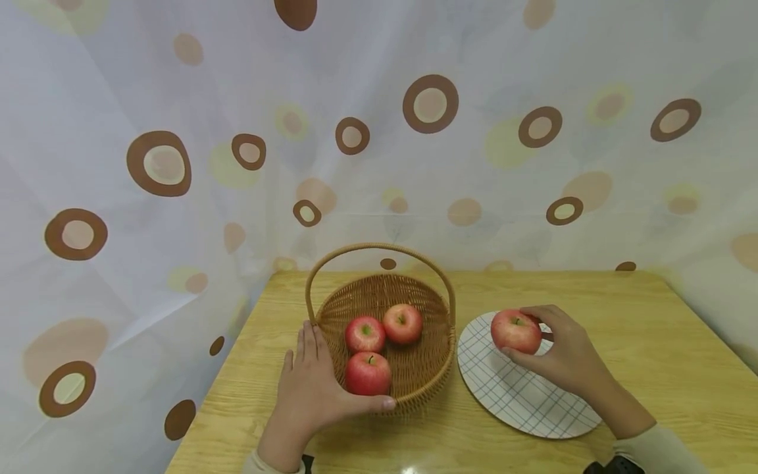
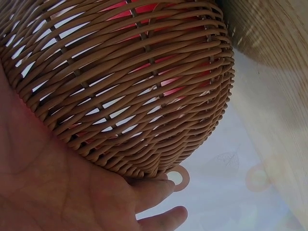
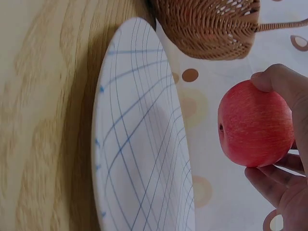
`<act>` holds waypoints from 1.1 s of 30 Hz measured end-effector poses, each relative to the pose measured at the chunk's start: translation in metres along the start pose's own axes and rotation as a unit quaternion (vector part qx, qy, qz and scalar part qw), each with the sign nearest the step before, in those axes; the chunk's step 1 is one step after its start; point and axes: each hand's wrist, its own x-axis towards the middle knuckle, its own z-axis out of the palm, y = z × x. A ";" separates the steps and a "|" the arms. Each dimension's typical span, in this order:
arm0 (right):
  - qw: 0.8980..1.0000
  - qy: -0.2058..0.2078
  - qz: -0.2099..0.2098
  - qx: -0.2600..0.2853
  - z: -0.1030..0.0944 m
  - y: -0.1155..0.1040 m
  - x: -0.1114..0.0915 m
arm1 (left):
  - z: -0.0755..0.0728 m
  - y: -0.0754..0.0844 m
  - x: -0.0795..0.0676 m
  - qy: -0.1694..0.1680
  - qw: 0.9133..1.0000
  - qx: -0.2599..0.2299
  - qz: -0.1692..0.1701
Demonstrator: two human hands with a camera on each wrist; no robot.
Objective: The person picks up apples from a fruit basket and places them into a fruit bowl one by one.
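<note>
My right hand [image 1: 568,352] holds a red apple [image 1: 514,331] above the far part of a white oval plate [image 1: 527,395] with blue crossing lines. In the right wrist view, thumb and fingertips pinch this apple [image 3: 257,125] from opposite sides, with a gap between it and the plate. Three red apples lie in the brown wicker basket [image 1: 423,368], toward its left side. My left hand [image 1: 314,395] rests against the basket's near left side, fingers straight and thumb stretched along the front rim. The left wrist view has the palm [image 2: 62,178] touching the wickerwork [image 2: 144,91].
An arched handle [image 1: 379,246] rises over the basket. Basket and plate stand side by side on a light wooden table [image 1: 669,355]. A white curtain [image 1: 379,85] with brown and yellow spots hangs behind the table and along its left side.
</note>
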 end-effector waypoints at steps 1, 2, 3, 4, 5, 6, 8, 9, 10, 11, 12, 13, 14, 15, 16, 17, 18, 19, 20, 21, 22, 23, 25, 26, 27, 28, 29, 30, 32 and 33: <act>1.000 -0.002 0.004 -0.002 -0.001 0.002 0.000 | 0.000 0.000 0.000 0.000 1.000 0.000 0.000; 1.000 -0.006 0.010 -0.004 -0.001 0.005 0.000 | 0.000 0.000 0.000 0.000 1.000 0.000 0.000; 1.000 -0.008 0.013 -0.006 -0.002 0.007 0.000 | 0.000 0.000 0.000 0.000 1.000 0.000 0.000; 1.000 -0.009 0.017 -0.008 -0.003 0.009 0.000 | 0.000 0.000 0.000 0.000 1.000 -0.001 0.000; 1.000 -0.010 0.020 -0.011 -0.003 0.010 0.000 | 0.000 0.000 0.000 0.000 1.000 -0.002 0.000; 1.000 -0.011 0.023 -0.015 -0.004 0.012 0.000 | 0.000 0.000 0.000 -0.001 1.000 -0.002 -0.001; 0.999 -0.013 0.027 -0.023 -0.005 0.017 0.000 | -0.001 0.001 0.000 -0.002 1.000 -0.003 -0.002; 0.999 -0.013 0.030 -0.027 -0.005 0.020 0.000 | -0.001 0.001 0.000 -0.002 1.000 -0.003 -0.002; 0.999 -0.013 0.033 -0.031 -0.006 0.023 0.000 | -0.001 0.001 0.000 -0.003 1.000 -0.003 -0.003; 0.999 -0.013 0.036 -0.034 -0.006 0.026 0.000 | -0.001 0.001 0.000 -0.004 1.000 -0.004 -0.004; 0.998 -0.013 0.039 -0.038 -0.007 0.029 0.000 | -0.001 0.001 0.000 -0.004 1.000 -0.004 -0.004; 0.998 -0.013 0.043 -0.041 -0.007 0.031 0.000 | -0.001 0.002 0.000 -0.004 1.000 -0.005 -0.005; 0.998 -0.015 0.048 -0.044 -0.008 0.034 0.000 | -0.001 0.002 0.000 -0.005 1.000 -0.006 -0.005; 0.997 -0.016 0.053 -0.045 -0.008 0.036 0.000 | -0.001 0.002 0.000 -0.005 1.000 -0.007 -0.005; 0.997 -0.019 0.057 -0.048 -0.009 0.039 0.000 | -0.001 0.002 0.000 -0.004 1.000 -0.007 -0.005; 0.997 -0.021 0.061 -0.049 -0.010 0.041 0.000 | -0.001 0.002 0.000 -0.004 1.000 -0.007 -0.005; 0.996 -0.023 0.065 -0.049 -0.010 0.042 -0.001 | -0.001 0.002 0.000 -0.004 1.000 -0.006 -0.005; 0.996 -0.025 0.071 -0.047 -0.011 0.044 -0.001 | -0.001 0.002 0.000 -0.005 1.000 -0.005 -0.006; 0.996 -0.026 0.077 -0.046 -0.012 0.046 -0.001 | -0.001 0.002 0.000 -0.005 1.000 -0.005 -0.006; 0.995 -0.028 0.082 -0.046 -0.012 0.047 -0.001 | -0.001 0.002 0.000 -0.006 1.000 -0.004 -0.006; 0.995 -0.030 0.087 -0.046 -0.013 0.049 -0.002 | -0.001 0.002 0.000 -0.005 1.000 -0.004 -0.006; 0.994 -0.031 0.094 -0.046 -0.013 0.050 -0.002 | -0.001 0.002 0.000 -0.006 1.000 -0.003 -0.006; 0.993 -0.034 0.105 -0.049 -0.014 0.052 -0.002 | 0.000 0.002 0.000 -0.006 1.000 -0.005 -0.006; 0.992 -0.035 0.108 -0.052 -0.014 0.053 -0.003 | 0.000 0.002 0.000 -0.006 1.000 -0.006 -0.006; 0.992 -0.037 0.111 -0.055 -0.015 0.054 -0.003 | 0.000 0.002 0.000 -0.006 1.000 -0.007 -0.006; 0.991 -0.039 0.113 -0.057 -0.015 0.055 -0.003 | -0.001 0.002 -0.001 -0.007 1.000 -0.008 -0.006; 0.991 -0.040 0.114 -0.060 -0.015 0.056 -0.003 | -0.001 0.002 -0.001 -0.007 1.000 -0.010 -0.007; 0.990 -0.043 0.116 -0.063 -0.015 0.057 -0.003 | -0.001 0.002 -0.001 -0.008 1.000 -0.011 -0.008; 0.989 -0.048 0.119 -0.067 -0.015 0.058 -0.003 | -0.001 0.002 -0.001 -0.009 1.000 -0.011 -0.010; 0.989 -0.051 0.121 -0.069 -0.015 0.058 -0.003 | -0.001 0.002 -0.002 -0.009 1.000 -0.011 -0.010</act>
